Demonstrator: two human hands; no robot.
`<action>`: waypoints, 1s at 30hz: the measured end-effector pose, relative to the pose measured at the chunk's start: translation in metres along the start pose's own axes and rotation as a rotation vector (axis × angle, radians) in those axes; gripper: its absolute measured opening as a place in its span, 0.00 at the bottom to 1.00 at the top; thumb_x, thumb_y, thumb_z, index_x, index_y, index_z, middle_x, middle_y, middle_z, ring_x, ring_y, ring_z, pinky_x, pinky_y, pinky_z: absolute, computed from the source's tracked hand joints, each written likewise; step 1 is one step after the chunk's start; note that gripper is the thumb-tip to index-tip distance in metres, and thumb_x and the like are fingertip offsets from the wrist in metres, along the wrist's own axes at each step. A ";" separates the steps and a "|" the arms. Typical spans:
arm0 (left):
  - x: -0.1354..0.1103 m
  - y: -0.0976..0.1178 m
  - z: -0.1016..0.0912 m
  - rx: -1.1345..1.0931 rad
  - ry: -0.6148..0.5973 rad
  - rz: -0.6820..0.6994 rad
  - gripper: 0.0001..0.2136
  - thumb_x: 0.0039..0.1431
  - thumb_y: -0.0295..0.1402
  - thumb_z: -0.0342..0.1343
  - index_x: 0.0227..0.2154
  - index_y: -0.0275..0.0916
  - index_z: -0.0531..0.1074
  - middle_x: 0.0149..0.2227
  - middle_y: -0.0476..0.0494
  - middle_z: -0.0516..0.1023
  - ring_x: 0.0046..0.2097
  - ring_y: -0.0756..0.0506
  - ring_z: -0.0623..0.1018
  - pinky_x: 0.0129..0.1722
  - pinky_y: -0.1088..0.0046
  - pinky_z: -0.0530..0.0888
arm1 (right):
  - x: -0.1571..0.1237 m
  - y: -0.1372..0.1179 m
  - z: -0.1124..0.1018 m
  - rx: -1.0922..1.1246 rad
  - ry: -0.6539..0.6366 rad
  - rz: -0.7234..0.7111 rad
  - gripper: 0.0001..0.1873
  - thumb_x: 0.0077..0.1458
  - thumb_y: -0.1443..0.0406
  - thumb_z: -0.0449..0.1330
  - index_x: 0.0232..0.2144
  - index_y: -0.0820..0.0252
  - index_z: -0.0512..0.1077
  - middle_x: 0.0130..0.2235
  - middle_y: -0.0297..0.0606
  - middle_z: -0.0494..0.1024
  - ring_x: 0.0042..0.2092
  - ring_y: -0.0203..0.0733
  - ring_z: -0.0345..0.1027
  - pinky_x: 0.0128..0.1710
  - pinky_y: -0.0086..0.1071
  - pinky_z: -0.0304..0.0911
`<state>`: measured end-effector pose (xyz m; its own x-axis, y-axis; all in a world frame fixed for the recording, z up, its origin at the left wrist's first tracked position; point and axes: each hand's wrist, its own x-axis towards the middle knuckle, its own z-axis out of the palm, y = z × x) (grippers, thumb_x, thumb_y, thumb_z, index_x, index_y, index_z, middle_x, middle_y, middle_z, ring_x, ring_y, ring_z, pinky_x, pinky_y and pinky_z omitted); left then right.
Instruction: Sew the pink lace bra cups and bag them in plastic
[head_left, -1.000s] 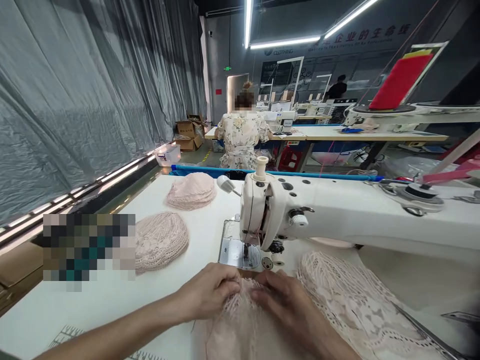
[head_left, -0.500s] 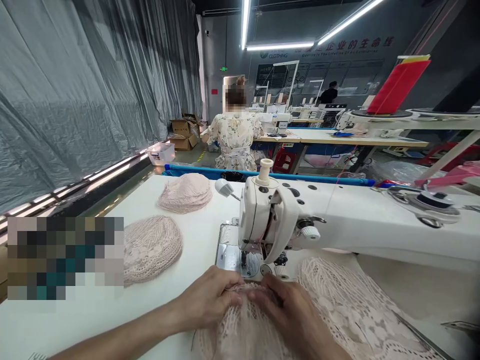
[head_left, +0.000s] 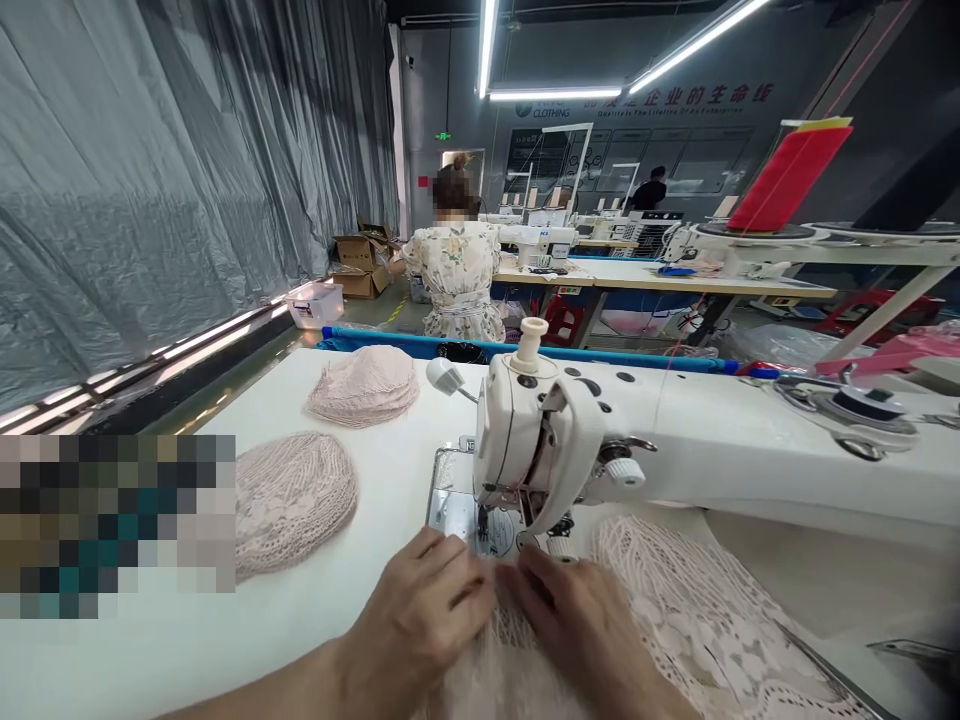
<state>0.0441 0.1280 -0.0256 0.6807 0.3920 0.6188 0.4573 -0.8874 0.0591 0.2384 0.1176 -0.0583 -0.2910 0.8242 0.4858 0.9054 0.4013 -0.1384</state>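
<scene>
My left hand (head_left: 431, 605) and my right hand (head_left: 574, 620) are side by side just in front of the sewing machine (head_left: 525, 430). Between them a piece of pale pink lace fabric (head_left: 499, 670) hangs down toward me, its top edge pinched in the fingers of both hands. The fingertips are partly blurred and turned inward. Right behind my hands lies the metal needle plate (head_left: 454, 510), below the machine's head. More pale lace (head_left: 720, 620) is spread to the right of my right hand.
Two stacks of pale pink pieces, a farther stack (head_left: 364, 385) and a nearer lace stack (head_left: 300, 505), lie on the white table (head_left: 292, 640) at left. Dark metal scissors (head_left: 825, 670) rest at right. A seated co-worker (head_left: 454, 270) faces away. A red thread cone (head_left: 791, 175) stands at right.
My left hand has rolled over the lace, its back now facing up and its fingers closer to my right hand. The top edge of the lace is now more covered. The view has shifted slightly.
</scene>
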 end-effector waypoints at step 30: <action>0.022 -0.050 0.014 0.024 -0.326 -0.160 0.08 0.58 0.21 0.50 0.26 0.37 0.66 0.31 0.49 0.72 0.36 0.47 0.71 0.45 0.64 0.63 | 0.013 0.015 -0.026 0.045 -0.083 -0.372 0.21 0.66 0.54 0.46 0.51 0.58 0.68 0.46 0.42 0.79 0.47 0.48 0.70 0.49 0.45 0.55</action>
<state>0.0444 0.1845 -0.0257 0.7443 0.5860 0.3205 0.5837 -0.8039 0.1144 0.2560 0.1241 -0.0314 -0.6228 0.6477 0.4388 0.7193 0.6946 -0.0043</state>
